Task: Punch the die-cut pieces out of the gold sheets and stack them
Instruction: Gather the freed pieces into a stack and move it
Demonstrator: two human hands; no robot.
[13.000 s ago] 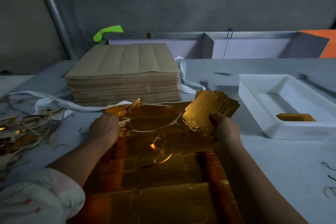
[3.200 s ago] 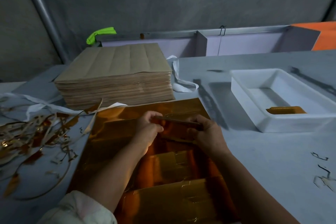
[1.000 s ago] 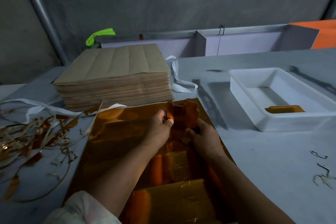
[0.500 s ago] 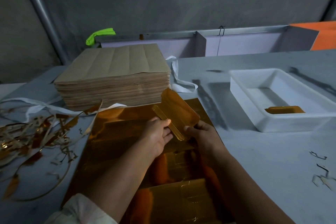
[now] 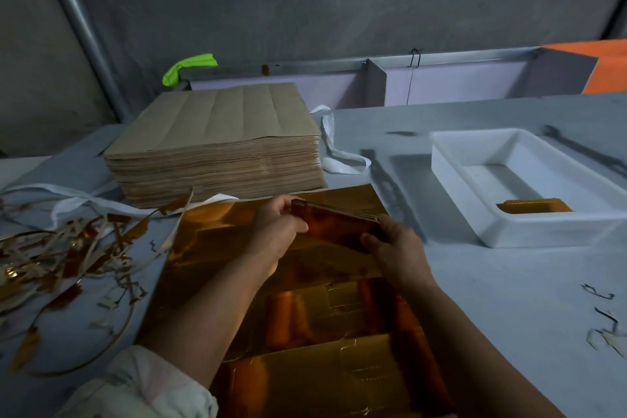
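A gold sheet (image 5: 315, 343) with die-cut outlines lies flat on the grey table in front of me. Just above its far part I hold a thin stack of punched gold pieces (image 5: 334, 224), nearly edge-on to the camera. My left hand (image 5: 278, 231) grips its left end, thumb on the near face. My right hand (image 5: 395, 244) grips its right end from below. A few gold pieces (image 5: 534, 206) lie stacked in the white tray (image 5: 454, 176) on the right.
A thick pile of brown sheets (image 5: 217, 142) stands behind the gold sheet. Gold and white offcut strips (image 5: 57, 258) lie tangled at the left. Small scraps (image 5: 604, 319) lie at the right edge. A white strap (image 5: 332, 153) trails beside the pile.
The stack of pieces, tilted up and showing its gold face half a second ago, now lies nearly level and edge-on between both hands.
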